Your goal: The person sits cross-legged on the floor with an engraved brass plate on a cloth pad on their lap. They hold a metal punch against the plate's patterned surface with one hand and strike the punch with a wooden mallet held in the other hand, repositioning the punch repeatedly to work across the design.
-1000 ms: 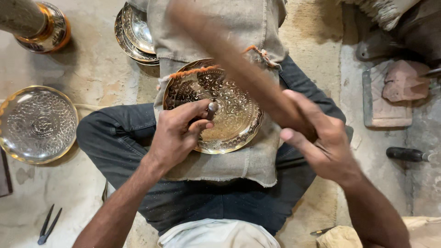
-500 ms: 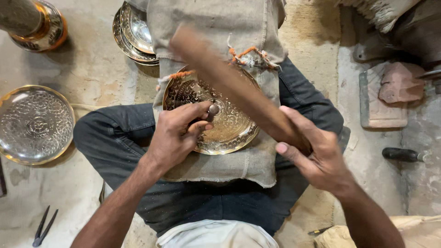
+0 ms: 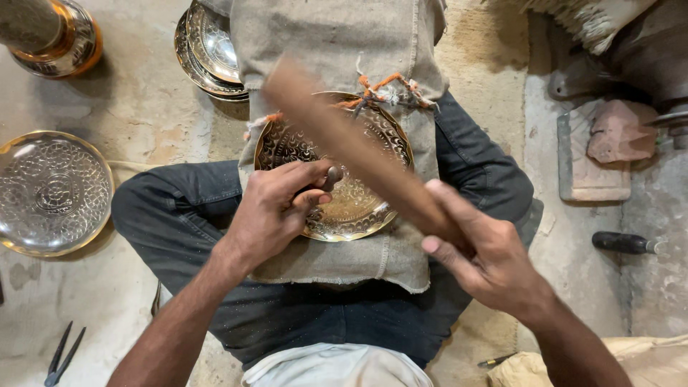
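The wooden stick (image 3: 351, 147) has swung lower in the right hand's (image 3: 487, 254) grip; left hand (image 3: 276, 208) pinches a punch (image 3: 331, 176) on the brass plate (image 3: 358, 208).

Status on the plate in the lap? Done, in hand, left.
Done: most of the lap plate already shows dense engraved pattern; a fully patterned plate lies on the floor and more sit in a stack.
In hand: left hand holds a punch on the plate; right hand swings a wooden stick, blurred.
Left: smoother band near the centre; extent unclear.
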The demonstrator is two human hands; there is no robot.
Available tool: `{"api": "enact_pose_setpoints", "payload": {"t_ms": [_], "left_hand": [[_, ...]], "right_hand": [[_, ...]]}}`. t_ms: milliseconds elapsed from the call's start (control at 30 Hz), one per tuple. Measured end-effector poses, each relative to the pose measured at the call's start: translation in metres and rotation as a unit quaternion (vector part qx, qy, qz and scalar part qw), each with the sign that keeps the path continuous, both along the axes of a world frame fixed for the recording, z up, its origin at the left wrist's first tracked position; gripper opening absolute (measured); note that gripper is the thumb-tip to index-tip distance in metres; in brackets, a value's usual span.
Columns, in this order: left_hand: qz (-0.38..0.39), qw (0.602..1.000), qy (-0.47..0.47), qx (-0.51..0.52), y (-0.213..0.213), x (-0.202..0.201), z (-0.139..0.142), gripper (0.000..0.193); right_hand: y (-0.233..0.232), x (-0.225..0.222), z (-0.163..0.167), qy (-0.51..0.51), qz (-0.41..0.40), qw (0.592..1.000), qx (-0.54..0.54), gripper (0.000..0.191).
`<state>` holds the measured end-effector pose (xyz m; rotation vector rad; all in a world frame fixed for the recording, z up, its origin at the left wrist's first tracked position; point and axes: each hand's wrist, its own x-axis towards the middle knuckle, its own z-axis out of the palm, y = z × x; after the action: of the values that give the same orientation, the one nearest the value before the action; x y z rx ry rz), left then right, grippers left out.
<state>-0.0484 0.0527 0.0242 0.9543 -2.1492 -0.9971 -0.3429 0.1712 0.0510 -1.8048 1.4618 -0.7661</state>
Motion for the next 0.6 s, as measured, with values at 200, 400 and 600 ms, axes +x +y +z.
{"api": "enact_pose_setpoints", "payload": {"t_ms": [200, 400, 600], "left_hand": [[-0.01, 1.0, 0.01, 0.025, 0.0, 0.003, -0.005, 0.026], [0.012, 0.996, 0.084, 0.014, 0.005, -0.008, -0.016, 0.029], [0.052, 0.993, 0.097, 0.038, 0.011, -0.009, -0.013, 0.034]], "right_hand": [[0.0, 0.002, 0.008, 0.077, 0.025, 0.995, -0.061, 0.065], [-0.007, -0.007, 0.017, 0.082, -0.049, 0.995, -0.002, 0.069], [-0.023, -0.005, 0.013, -0.023, -0.078, 0.995, -0.064, 0.068]]}}
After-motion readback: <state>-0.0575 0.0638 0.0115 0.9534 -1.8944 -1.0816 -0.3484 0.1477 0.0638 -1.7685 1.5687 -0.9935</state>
